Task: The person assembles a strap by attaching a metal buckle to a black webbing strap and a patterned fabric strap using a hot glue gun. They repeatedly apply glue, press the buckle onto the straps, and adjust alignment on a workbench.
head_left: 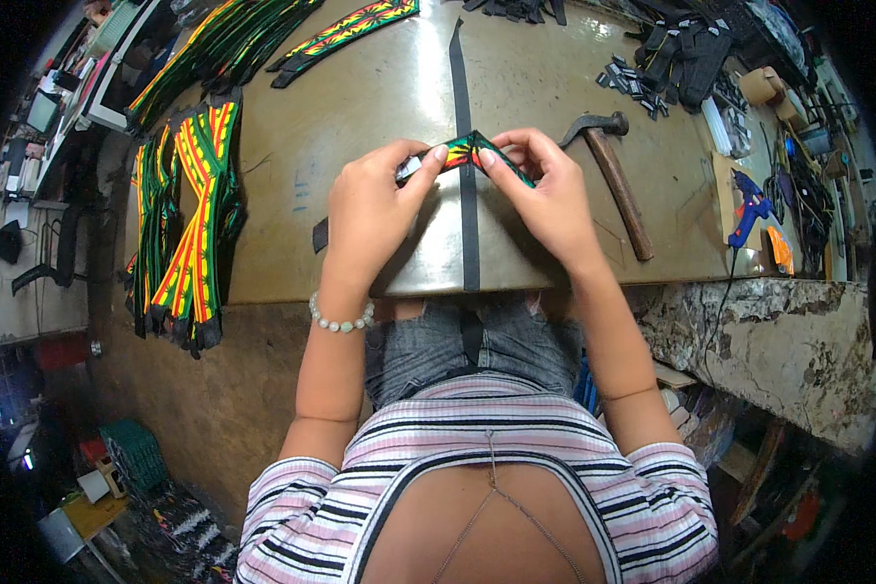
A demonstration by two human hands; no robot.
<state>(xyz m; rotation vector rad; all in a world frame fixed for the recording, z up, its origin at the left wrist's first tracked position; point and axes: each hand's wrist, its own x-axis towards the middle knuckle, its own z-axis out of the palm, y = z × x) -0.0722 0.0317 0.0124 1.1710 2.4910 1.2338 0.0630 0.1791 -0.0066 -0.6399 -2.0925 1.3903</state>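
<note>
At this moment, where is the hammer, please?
In the head view, the hammer lies at right on the table, between the right hand and the blue glue gun.

White glare streaks the brown tabletop (555,78), while the curving fisheye view darkens to black corners.

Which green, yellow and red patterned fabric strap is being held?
The bent strap pinched between the left hand and right hand; the other straps lie farther left, touched by neither.

Materials around the hammer (613,179).
Head (605,123), dark metal; handle (622,199), wood; beneath, glossy smooth tabletop (545,261); left of it, cloth band (456,158); right, plastic glue gun (749,208).
</note>
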